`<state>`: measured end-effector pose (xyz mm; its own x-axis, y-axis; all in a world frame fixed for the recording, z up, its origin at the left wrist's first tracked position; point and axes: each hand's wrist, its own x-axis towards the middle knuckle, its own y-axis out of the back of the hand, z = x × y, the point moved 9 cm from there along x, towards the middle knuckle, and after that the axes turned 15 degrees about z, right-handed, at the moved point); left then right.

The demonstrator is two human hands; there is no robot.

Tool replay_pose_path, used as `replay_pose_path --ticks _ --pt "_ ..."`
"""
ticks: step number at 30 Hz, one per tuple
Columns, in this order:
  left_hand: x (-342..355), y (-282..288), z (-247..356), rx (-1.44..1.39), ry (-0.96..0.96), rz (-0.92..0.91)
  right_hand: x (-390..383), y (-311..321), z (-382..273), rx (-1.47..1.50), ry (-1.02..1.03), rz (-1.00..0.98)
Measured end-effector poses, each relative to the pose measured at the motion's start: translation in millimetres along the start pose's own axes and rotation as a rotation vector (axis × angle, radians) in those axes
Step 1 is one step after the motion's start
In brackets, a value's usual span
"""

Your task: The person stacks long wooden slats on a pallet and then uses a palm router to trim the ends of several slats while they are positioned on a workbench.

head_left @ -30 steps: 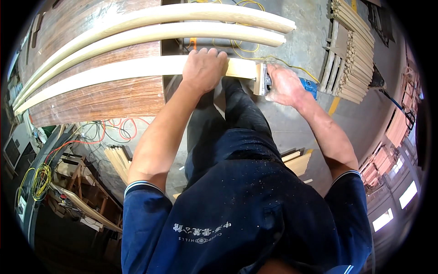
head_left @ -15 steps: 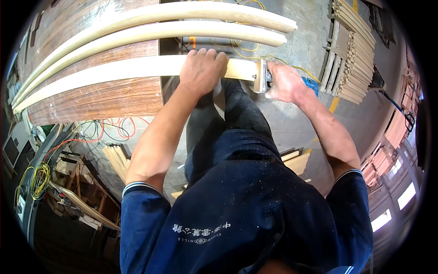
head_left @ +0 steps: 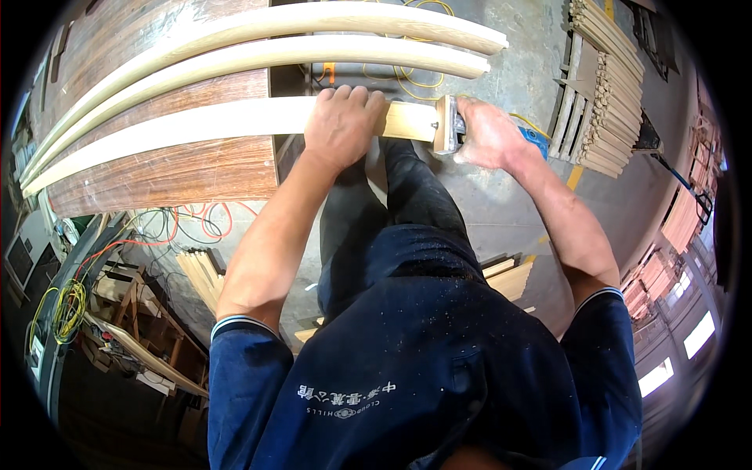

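A long pale curved wooden piece (head_left: 172, 128) lies over a brown wood-grain table (head_left: 172, 176), its right end projecting past the table edge. My left hand (head_left: 341, 124) is closed over this piece near that end, fingers across its top. My right hand (head_left: 487, 131) grips a blue power tool (head_left: 534, 141), whose metal base with a flat wooden or wood-coloured face (head_left: 443, 124) stands upright against the piece's right end. The hand covers much of the tool. Two more curved pieces (head_left: 329, 17) (head_left: 376, 51) lie farther back, parallel to the held one.
Stacked wooden lengths (head_left: 601, 102) lie on the grey floor (head_left: 517, 204) at upper right. Yellow cables cross the floor behind the work. At lower left are tangled cords, a yellow cable coil (head_left: 70, 309) and wooden odds and ends (head_left: 149, 329). My legs are below the held piece.
My right hand and the tool have shifted slightly up and left. My left hand has slid a little left along the piece, keeping its grip.
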<state>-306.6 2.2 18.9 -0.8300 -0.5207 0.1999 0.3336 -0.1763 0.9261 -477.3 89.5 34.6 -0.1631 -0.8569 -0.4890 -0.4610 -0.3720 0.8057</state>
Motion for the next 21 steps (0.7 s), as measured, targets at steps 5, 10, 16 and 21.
replay_pose_path --ticks 5,10,16,21 --pt "-2.2 6.6 2.8 -0.017 -0.009 0.097 0.7 3.7 -1.0 0.006 -0.024 -0.013" --pt "-4.1 6.0 2.2 -0.001 -0.005 0.075 2.3 4.2 -0.3 0.018 -0.054 -0.041" --pt "-5.8 9.1 4.4 0.003 -0.017 0.119 3.7 5.1 -0.4 0.027 -0.048 -0.028" --pt "-8.0 13.9 6.3 -0.005 -0.035 0.204 2.9 7.4 -2.7 0.021 -0.053 -0.036"
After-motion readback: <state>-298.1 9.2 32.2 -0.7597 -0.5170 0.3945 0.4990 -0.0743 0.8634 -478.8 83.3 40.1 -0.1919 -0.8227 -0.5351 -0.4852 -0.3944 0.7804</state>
